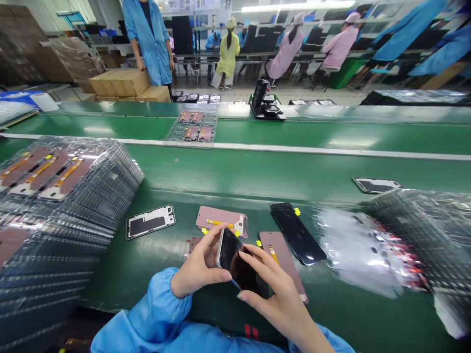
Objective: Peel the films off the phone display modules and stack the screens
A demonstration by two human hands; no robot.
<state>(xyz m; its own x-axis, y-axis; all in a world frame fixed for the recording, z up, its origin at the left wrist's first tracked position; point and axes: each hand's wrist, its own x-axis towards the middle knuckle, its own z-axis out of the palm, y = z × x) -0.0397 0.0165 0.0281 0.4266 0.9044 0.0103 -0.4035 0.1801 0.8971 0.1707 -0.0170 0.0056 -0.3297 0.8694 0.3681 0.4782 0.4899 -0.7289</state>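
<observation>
A smartphone [239,264] with a dark glossy screen and a pale frame is tilted up between both hands. My left hand [202,267] is closed around its left edge, the thumb along the lower side. My right hand [272,284] grips it from the other side, fingertips on the screen and thumb near the bottom edge. Just behind lies a pinkish-brown screen panel [221,217] with an orange flex cable. Another such panel [283,260] lies partly behind my right hand. Dark screen panels [298,233] with a yellow tab rest to the right.
Clear trays of panels [106,191] are stacked high at left, and more trays [434,225] stand at right. A phone frame [150,222] lies left, another [377,185] far right. Clear plastic film [353,245] lies right. Across the green bench [235,169] stands a black fixture [265,103].
</observation>
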